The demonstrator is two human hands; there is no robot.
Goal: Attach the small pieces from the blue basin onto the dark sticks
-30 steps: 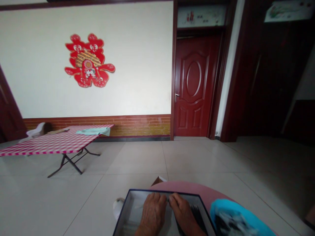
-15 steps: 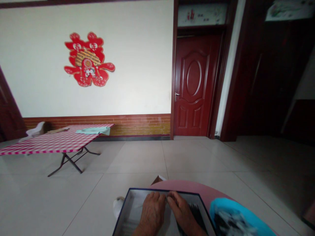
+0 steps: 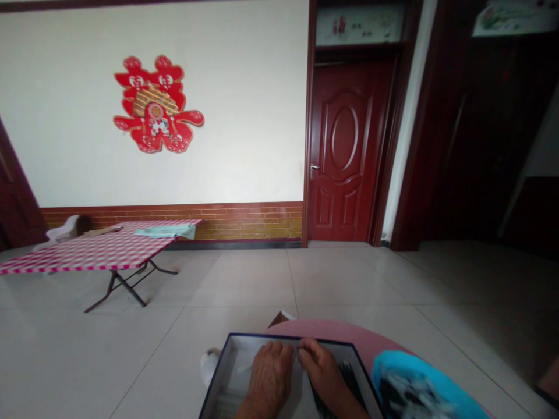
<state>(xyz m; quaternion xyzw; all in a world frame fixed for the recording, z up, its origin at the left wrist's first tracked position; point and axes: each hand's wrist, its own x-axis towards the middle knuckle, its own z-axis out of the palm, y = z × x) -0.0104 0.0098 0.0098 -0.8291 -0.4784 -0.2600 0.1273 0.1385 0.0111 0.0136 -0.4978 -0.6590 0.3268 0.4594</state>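
Hands [image 3: 271,373] still nearly meeting over tray [image 3: 241,353], barely shifted since earlier.

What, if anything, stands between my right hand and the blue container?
Dark, thin-pronged pieces lie in the tray beside the right hand; then comes the tray's right wall. Nothing else visible stands before the blue container.

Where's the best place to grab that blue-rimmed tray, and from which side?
The tray is broad with raised walls, so I'd probably pinch its left rim and right rim together, coming from outside. The right looks tighter: the blue basin sits close beside it.
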